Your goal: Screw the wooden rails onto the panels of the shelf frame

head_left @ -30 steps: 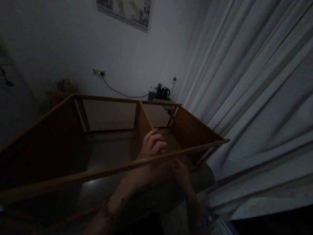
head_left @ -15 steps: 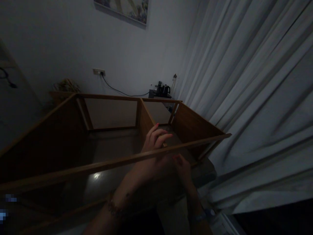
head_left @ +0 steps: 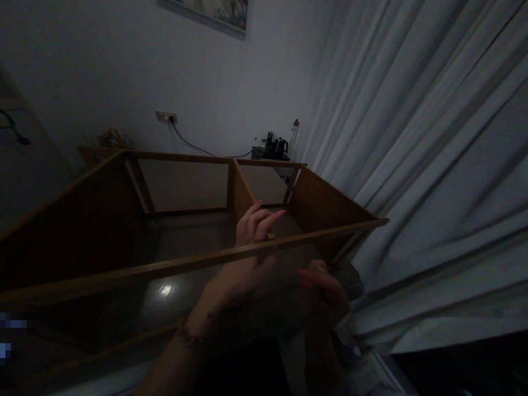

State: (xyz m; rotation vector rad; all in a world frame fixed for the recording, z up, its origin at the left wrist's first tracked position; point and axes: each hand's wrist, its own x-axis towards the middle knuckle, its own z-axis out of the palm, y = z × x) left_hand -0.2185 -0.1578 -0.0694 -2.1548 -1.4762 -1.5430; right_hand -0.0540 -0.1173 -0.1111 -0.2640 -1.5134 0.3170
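**Wooden frame [head_left: 223,255] spanning the near space, both hands working at its near rail [head_left: 330,232]**

Frame is standing on a dark glossy surface [head_left: 193,236], running from far left to right, its divider [head_left: 243,192] splitting it into a wider left bay and a narrower right one. Left hand [head_left: 249,228] is reaching under the near rail from the near side, fingers surfacing just beyond it and lying at the near end of the divider's top edge. Forefinger is pointing right, fairly straight; the others are bending lightly. Whether this hand is gripping the divider or only touching it, cannot tell. Right hand [head_left: 324,289] is hanging lower, near side of the rail, to the right of the left hand and apart from it. Its fingers are curling inward, in deep shadow; cannot tell whether they are pinching something small.

Against half a second back: right hand is sitting farther right and nearer, its wrist more bent, widening the gap between the hands. Left fingers are straightening compared with a second back, when they were curling over the divider. Frame is keeping its place against the wall socket [head_left: 166,117]; the whole view is tilting slightly downward. White curtain [head_left: 412,165] is hanging along the right.
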